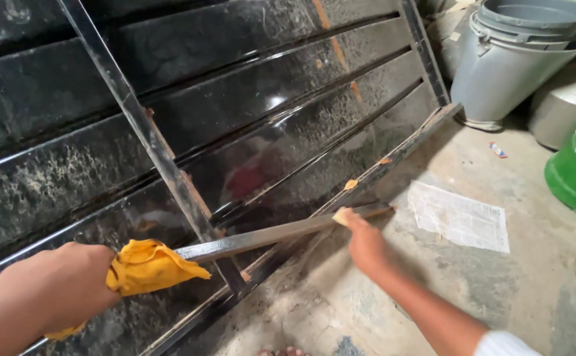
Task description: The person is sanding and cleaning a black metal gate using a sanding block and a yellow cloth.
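Head view: the left hand is closed tight around a crumpled yellow cloth, which wraps the near end of a long flat dark metal bar. The bar runs across to the right hand, whose fingers curl around its far end, the thumb on top near a pale patch. Bar and hands lie in front of a glossy black corrugated metal gate panel leaning over the concrete floor. A sheet of newspaper lies nearby; stacked grey metal buckets stand beyond.

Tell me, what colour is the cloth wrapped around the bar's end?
Yellow cloth, gripped by the left hand; clearest in the head view.
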